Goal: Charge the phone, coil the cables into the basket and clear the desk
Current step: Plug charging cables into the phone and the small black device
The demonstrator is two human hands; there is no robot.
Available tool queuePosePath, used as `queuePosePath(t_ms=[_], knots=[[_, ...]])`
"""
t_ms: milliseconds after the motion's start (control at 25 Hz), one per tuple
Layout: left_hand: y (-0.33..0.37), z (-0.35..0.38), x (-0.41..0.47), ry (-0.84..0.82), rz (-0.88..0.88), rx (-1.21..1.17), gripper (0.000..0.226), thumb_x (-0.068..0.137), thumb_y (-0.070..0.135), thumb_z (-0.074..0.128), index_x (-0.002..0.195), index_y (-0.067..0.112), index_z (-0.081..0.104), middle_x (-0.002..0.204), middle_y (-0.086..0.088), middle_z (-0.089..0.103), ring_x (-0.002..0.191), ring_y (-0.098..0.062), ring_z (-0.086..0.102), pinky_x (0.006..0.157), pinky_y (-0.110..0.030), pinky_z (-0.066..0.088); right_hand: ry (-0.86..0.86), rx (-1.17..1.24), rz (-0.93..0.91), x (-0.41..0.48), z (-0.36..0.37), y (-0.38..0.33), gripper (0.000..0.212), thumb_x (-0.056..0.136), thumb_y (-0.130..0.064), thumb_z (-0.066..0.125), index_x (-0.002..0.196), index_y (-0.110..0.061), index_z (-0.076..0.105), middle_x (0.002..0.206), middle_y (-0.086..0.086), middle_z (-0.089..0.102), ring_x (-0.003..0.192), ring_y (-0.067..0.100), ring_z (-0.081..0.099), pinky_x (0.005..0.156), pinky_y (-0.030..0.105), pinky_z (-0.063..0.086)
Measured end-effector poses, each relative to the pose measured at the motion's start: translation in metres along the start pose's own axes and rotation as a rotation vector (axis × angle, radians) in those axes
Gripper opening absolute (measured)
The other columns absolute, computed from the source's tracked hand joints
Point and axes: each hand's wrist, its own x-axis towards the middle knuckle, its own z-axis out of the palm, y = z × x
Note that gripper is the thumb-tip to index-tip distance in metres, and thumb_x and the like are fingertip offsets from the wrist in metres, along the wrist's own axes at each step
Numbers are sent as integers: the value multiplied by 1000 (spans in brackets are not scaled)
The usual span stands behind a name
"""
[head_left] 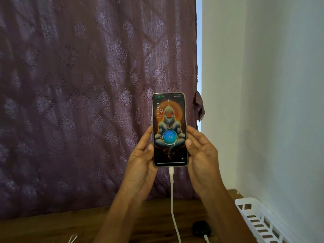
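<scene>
I hold the phone [169,127] upright in front of a purple curtain, above the wooden desk [52,227]. Its screen is lit and shows a blue circle reading 51%. My left hand [142,160] grips its left edge and my right hand [201,151] grips its right edge. A white charging cable [172,199] is plugged into the phone's bottom and hangs down to the desk. The white slotted basket [257,220] stands at the desk's right side by the wall.
A small black object [200,228] lies on the desk near the basket, with a white plug [206,238] beside it. Another white cable end [72,239] shows at the bottom left. A white wall rises on the right.
</scene>
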Motion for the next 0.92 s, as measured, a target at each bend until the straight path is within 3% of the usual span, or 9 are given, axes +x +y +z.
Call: queuePosePath(t_ms=[480, 920], knots=[[0, 0, -1, 20, 5, 0, 43, 91, -5, 33, 116, 22, 56, 112, -7, 69, 100, -18, 67, 85, -32, 53, 2, -7, 4, -1, 0, 1, 31, 88, 2, 49, 101, -22, 62, 103, -4, 70, 103, 19, 65, 78, 27, 58], [-1, -2, -11, 2, 13, -5, 42, 91, -4, 33, 113, 21, 57, 108, -5, 71, 97, -17, 68, 75, -27, 58, -8, -18, 4, -11, -3, 2, 30, 88, 2, 48, 104, -20, 62, 106, -2, 69, 102, 20, 66, 77, 26, 58]])
